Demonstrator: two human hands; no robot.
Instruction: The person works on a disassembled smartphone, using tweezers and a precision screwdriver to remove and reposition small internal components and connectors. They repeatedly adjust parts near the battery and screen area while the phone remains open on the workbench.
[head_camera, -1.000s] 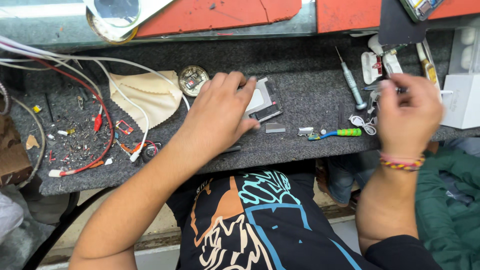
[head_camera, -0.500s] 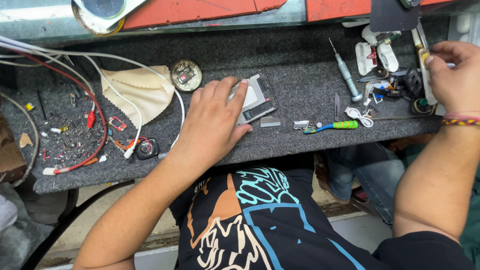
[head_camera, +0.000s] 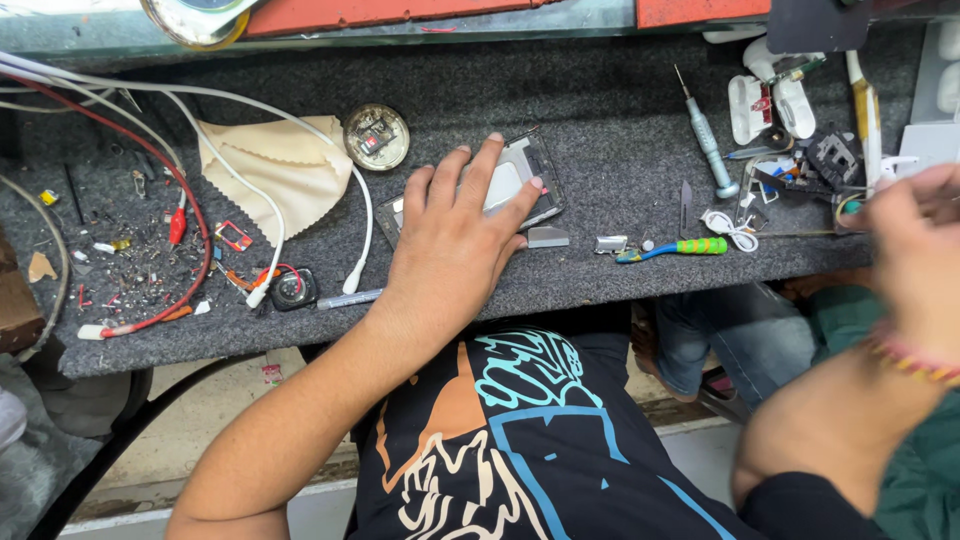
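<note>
My left hand (head_camera: 455, 240) lies flat with fingers spread on a small opened device with a metal frame (head_camera: 528, 165), pressing it onto the grey felt bench mat (head_camera: 600, 90). My right hand (head_camera: 915, 250) is blurred at the right edge, with a bead bracelet on the wrist. It hovers beside a heap of small tools and parts (head_camera: 800, 150). Whether its fingers hold anything cannot be made out. A green-handled tool (head_camera: 680, 247) and two small metal pieces (head_camera: 547, 237) lie just right of the device.
A grey screwdriver (head_camera: 705, 135) lies on the right part of the mat. On the left are a beige cloth (head_camera: 275, 165), a round metal part (head_camera: 376, 136), a white cable (head_camera: 300, 130), a red wire (head_camera: 190, 230) and scattered screws. The bench's front edge runs above my lap.
My right hand has come down from the tools at the back right to the right front of the bench. My left hand stays on the device.
</note>
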